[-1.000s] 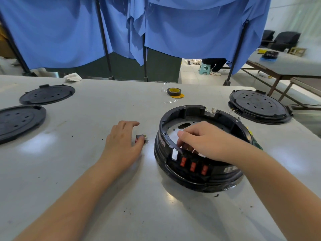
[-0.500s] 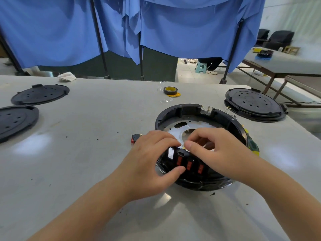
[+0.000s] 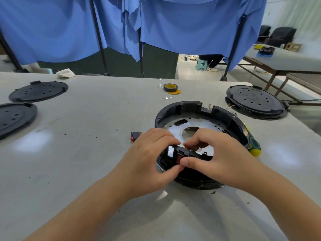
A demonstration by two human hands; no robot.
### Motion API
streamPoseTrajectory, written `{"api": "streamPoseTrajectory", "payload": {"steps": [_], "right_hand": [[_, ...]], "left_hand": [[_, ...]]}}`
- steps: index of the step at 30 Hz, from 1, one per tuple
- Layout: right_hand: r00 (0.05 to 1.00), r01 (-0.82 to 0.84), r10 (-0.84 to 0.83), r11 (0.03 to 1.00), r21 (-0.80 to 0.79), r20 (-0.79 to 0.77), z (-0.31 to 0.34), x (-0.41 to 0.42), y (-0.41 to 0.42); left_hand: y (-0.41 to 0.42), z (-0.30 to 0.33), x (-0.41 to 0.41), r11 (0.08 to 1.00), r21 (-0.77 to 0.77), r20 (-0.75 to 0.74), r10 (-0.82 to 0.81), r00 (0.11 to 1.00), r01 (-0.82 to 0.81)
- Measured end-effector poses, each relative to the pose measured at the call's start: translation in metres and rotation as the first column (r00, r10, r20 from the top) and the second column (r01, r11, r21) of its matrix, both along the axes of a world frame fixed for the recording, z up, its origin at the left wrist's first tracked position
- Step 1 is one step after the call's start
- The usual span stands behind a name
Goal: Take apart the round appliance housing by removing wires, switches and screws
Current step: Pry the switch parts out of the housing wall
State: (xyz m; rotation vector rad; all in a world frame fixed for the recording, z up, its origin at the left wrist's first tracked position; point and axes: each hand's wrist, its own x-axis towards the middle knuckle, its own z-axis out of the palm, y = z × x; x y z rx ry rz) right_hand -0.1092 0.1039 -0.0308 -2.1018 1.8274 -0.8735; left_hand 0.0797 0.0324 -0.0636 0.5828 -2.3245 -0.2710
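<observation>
I'm seeing both hands gripping the near rim of the round housing (image 3: 199,119) mid-table, left hand (image 3: 147,159) curling outside, right hand (image 3: 218,153) pinching a red switch (image 3: 178,158), loose switch (image 3: 135,136) lying just left

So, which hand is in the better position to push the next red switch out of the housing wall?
The right hand, probably. Its thumb lies on the red switch and its fingers curl behind the wall. The left hand grips the housing beside it, steadying.
</observation>
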Motion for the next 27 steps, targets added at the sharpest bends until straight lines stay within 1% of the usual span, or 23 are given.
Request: {"api": "streamPoseTrajectory", "payload": {"steps": [7,9,12,14,16,19,22,24,27], "right_hand": [[1.000,0.003,-0.003,1.000,0.005,-0.004,0.000,0.000,-0.001],[1.000,0.002,-0.004,0.998,0.070,0.026,0.002,0.000,-0.002],[0.981,-0.055,0.006,0.967,0.249,0.194,0.011,-0.002,-0.010],[0.978,-0.027,-0.034,0.956,0.291,0.204,0.014,-0.002,-0.017],[0.977,0.031,-0.089,0.959,0.281,0.196,0.013,-0.001,-0.020],[0.983,0.110,-0.142,0.965,0.239,0.120,0.009,0.003,-0.020],[0.981,0.131,-0.157,0.971,0.200,0.117,0.007,0.006,-0.015],[0.982,0.135,-0.155,0.975,0.176,0.106,0.005,0.008,-0.012],[0.984,0.119,-0.133,0.986,0.113,0.122,0.002,0.009,-0.007]], "left_hand": [[0.003,0.001,-0.003,1.000,0.014,-0.017,0.010,1.000,-0.010],[0.003,0.001,-0.003,1.000,0.014,-0.014,0.010,1.000,-0.010],[0.003,0.002,-0.002,1.000,0.022,-0.012,0.005,1.000,-0.005],[0.004,0.002,-0.002,1.000,0.025,-0.010,0.005,1.000,-0.005],[0.003,0.002,-0.002,0.999,0.032,-0.012,0.007,1.000,-0.006],[0.004,0.003,-0.001,0.997,0.076,-0.047,0.008,0.999,-0.004],[0.006,0.002,-0.001,0.994,0.102,-0.099,0.039,0.994,-0.029],[0.008,0.003,-0.002,0.997,0.062,-0.127,0.050,0.991,-0.042],[0.012,0.004,-0.005,0.997,-0.065,-0.124,0.043,0.991,-0.052]]}}
